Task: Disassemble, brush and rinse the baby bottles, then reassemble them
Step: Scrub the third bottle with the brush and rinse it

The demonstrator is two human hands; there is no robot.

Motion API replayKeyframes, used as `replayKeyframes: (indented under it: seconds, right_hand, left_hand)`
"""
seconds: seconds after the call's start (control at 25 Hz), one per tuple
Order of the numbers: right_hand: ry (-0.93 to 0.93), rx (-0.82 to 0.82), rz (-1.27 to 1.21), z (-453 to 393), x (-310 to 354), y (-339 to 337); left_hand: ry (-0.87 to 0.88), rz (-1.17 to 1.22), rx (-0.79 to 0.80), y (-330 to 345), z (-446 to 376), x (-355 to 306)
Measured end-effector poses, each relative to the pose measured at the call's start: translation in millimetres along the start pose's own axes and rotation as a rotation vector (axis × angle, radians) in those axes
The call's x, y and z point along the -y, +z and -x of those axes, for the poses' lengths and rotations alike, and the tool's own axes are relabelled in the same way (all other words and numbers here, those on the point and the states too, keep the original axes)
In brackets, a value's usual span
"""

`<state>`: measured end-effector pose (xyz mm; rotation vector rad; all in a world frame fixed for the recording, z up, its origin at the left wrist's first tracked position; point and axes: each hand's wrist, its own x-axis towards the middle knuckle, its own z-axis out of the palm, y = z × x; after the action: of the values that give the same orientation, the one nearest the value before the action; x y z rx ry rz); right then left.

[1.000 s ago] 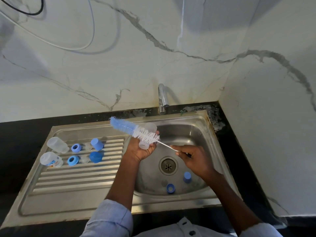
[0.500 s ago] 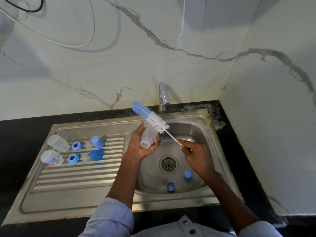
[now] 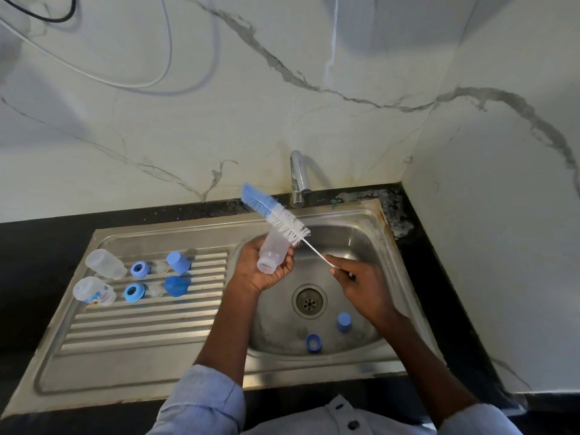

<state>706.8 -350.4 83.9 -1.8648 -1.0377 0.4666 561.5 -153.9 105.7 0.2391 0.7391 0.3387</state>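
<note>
Bottle brush [image 3: 275, 215]: bristles blue at the tip, white toward its white handle. Bottle [image 3: 272, 252] in the left hand [image 3: 260, 271]: translucent, frosted. At 9 o'clock on the steel drainboard [image 3: 125, 340], ridged: two clear bottles [image 3: 105, 263], the nearer with a blue-orange print; two blue rings [image 3: 140, 269]; two blue caps [image 3: 178, 262]. Basin at 5 o'clock: blue cap [image 3: 343, 322], blue ring [image 3: 313, 342]. Wall [image 3: 282, 89] white marble, grey veins. Counter [image 3: 31, 246] black. Sleeves [image 3: 204, 400] pale blue.
</note>
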Motion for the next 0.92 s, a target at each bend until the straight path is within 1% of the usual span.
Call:
replayKeyframes:
  seconds: [0.12, 0.2, 0.28, 0.32, 0.4, 0.48, 0.52, 0.6, 0.68, 0.72, 0.84, 0.88, 0.92]
  right_hand:
    - [-0.114, 0.089, -0.064, 8.0, 1.2, -4.1]
    - [-0.053, 0.046, -0.056, 6.3, 3.2, 0.0]
    - [0.040, -0.022, -0.029, 2.4, 5.4, 1.9]
    - [0.046, -0.029, -0.034, 1.4, 4.3, 0.7]
    - [-0.028, 0.026, -0.076, 3.2, 1.0, -2.8]
    - [-0.086, 0.110, -0.079, 8.9, 0.7, -2.6]
    - [-0.077, 0.116, -0.069, 10.4, 0.6, -0.6]
    - [-0.006, 0.047, -0.074, 7.7, 1.9, 1.6]
    - [0.044, -0.011, -0.057, 2.3, 3.0, -0.9]
    - [0.032, 0.002, -0.051, 1.0, 2.6, -3.3]
    - [-0.042, 0.135, -0.062, 7.4, 3.7, -3.2]
    - [-0.035, 0.135, -0.067, 9.6, 4.6, -0.8]
    - [-0.009, 0.100, -0.068, 9.4, 5.7, 0.9]
  left_hand:
    - [0.078, 0.055, -0.019, 2.9, 0.2, -4.7]
    - [0.091, 0.029, 0.007, 3.3, 0.1, -2.1]
    - [0.049, -0.021, 0.002, 3.1, 1.0, 2.4]
    - [0.026, -0.033, -0.005, 3.1, 0.8, 2.8]
    - [0.028, 0.009, -0.019, 4.2, 0.4, 0.1]
    - [0.069, 0.049, -0.037, 4.9, -0.7, -2.5]
    - [0.079, 0.030, -0.046, 4.4, -1.7, -2.2]
    - [0.057, -0.034, -0.053, 2.1, -2.2, 1.0]
    - [0.010, -0.046, -0.042, 1.1, -1.5, 4.3]
    - [0.010, -0.029, -0.037, 1.7, -0.4, 3.9]
    - [0.072, 0.035, -0.037, 2.8, -2.5, -2.3]
    - [0.077, 0.019, -0.047, 2.2, -3.0, -3.1]
    - [0.070, -0.007, -0.055, 2.3, -3.8, -2.8]
